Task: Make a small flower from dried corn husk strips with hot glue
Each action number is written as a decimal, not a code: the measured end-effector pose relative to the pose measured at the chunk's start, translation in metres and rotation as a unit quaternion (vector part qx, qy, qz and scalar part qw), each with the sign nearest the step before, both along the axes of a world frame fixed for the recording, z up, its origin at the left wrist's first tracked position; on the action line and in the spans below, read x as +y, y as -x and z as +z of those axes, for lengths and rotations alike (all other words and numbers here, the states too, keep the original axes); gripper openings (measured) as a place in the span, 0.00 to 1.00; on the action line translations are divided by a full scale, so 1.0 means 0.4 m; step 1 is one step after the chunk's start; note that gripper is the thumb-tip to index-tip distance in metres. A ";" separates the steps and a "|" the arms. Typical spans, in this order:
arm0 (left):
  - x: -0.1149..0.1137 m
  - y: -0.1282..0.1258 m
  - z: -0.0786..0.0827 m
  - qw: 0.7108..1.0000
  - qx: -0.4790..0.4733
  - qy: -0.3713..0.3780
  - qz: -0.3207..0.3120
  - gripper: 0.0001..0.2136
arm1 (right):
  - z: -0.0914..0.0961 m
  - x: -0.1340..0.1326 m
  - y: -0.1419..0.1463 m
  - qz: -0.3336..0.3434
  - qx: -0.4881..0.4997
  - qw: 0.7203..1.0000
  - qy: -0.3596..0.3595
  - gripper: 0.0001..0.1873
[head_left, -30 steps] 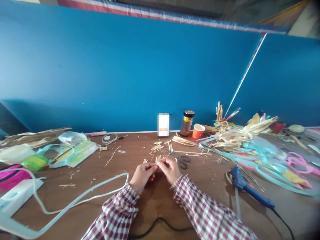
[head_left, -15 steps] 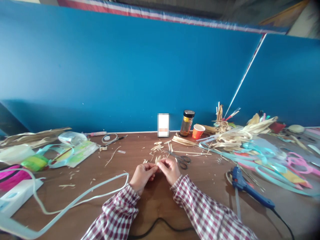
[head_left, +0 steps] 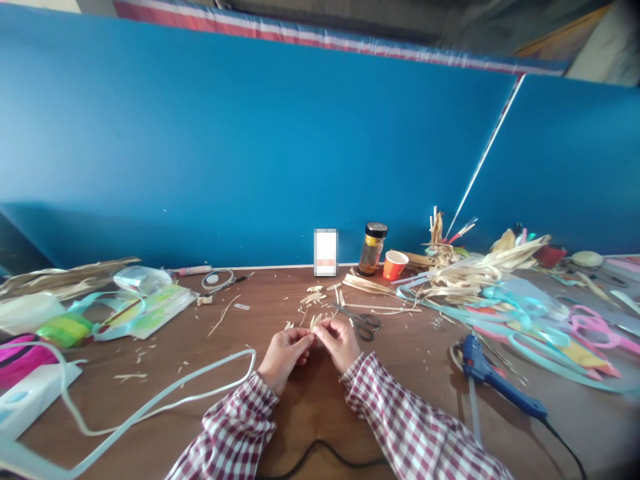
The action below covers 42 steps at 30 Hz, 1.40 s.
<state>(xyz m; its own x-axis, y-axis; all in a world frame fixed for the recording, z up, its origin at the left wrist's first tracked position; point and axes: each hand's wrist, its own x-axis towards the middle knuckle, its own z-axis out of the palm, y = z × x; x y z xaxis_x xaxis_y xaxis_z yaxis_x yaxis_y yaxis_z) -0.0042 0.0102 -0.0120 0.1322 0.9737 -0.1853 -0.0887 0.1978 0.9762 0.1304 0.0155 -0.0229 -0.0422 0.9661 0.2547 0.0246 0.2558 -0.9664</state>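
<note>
My left hand (head_left: pixel 286 355) and my right hand (head_left: pixel 339 341) meet over the middle of the brown table, fingertips pinched close together. Between them is a small pale piece of dried husk (head_left: pixel 315 323), its pointed tips rising above the fingers. Its lower part is hidden by my fingers. Just beyond my right hand lie dark scissors (head_left: pixel 366 324), with their handles toward the right. Cut pale husk scraps (head_left: pixel 314 296) are scattered on the tabletop in front of both hands.
To the right rests a blue glue gun (head_left: pixel 500 379) with a black cord. A dark-lidded jar (head_left: pixel 373 249) and an orange paper cup (head_left: pixel 395 265) stand by the blue partition. Husks and light-blue ribbon (head_left: pixel 540 353) pile at right. A white cable (head_left: pixel 165 395) loops at left beside a power strip (head_left: pixel 43 397).
The view has shifted very slightly. Both hands keep the same pinch on the husk piece, with hardly any visible movement.
</note>
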 end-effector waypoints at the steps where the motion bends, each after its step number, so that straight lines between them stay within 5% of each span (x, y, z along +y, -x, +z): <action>1: 0.000 -0.001 0.001 1.000 0.000 -0.001 0.000 0.13 | -0.001 0.001 0.000 0.000 -0.002 1.000 0.002 0.10; 11: -0.004 -0.002 0.008 0.999 -0.029 -0.014 0.042 0.13 | -0.010 0.006 -0.003 0.000 -0.048 0.999 0.017 0.14; 19: -0.004 0.000 0.007 0.995 -0.070 0.002 0.075 0.14 | 0.066 0.039 -0.061 -0.055 -0.091 0.993 0.051 0.15; 21: -0.004 0.000 0.007 0.995 -0.071 0.004 0.077 0.14 | 0.084 0.071 -0.097 -0.097 -0.220 0.970 0.029 0.14; 23: -0.004 0.000 0.008 0.995 -0.071 0.003 0.076 0.14 | 0.093 0.109 -0.132 -0.129 -0.392 0.911 0.011 0.11; 26: -0.004 0.000 0.009 0.994 -0.077 0.003 0.079 0.14 | 0.095 0.164 -0.169 -0.138 -0.464 0.875 0.025 0.08; 36: 0.001 0.001 0.006 0.975 -0.143 0.010 0.168 0.15 | 0.111 0.250 -0.107 -0.079 -0.538 0.839 0.001 0.10; 42: 0.002 -0.002 0.002 0.975 -0.147 0.020 0.167 0.15 | 0.115 0.266 -0.036 -0.011 -0.558 0.828 -0.050 0.09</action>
<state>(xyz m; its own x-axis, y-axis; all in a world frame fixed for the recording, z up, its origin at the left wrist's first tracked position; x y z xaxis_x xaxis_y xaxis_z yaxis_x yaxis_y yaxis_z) -0.0033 0.0109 -0.0110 -0.1383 0.9644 -0.2255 -0.4295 0.1468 0.8911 0.1449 0.1219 0.0231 -0.2876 0.9464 0.1469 0.8941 0.3203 -0.3130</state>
